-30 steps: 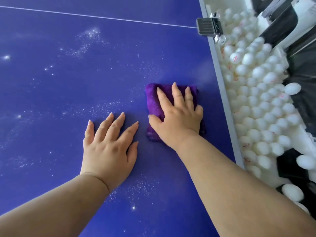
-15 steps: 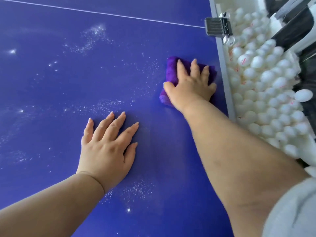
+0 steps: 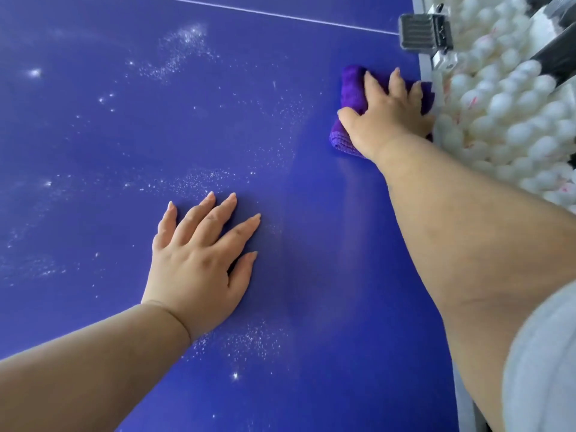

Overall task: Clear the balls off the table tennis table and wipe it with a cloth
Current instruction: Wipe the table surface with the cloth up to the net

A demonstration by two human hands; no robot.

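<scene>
A folded purple cloth [image 3: 349,92] lies on the blue table tennis table [image 3: 124,135] close to its right edge. My right hand [image 3: 386,120] presses flat on top of the cloth, fingers spread over it and covering most of it. My left hand [image 3: 199,260] rests palm down on the bare table surface, fingers apart, holding nothing. White dust specks [image 3: 184,48] are scattered over the left and middle of the table. No ball lies on the tabletop.
Beyond the table's right edge a container is heaped with several white balls [image 3: 511,113]. A grey net clamp [image 3: 420,34] sits on that edge just beyond the cloth. A white line [image 3: 265,14] crosses the far end of the table.
My right hand has pushed the cloth away from me and to the right, up to the table's edge near the clamp. My left hand has stayed where it was.
</scene>
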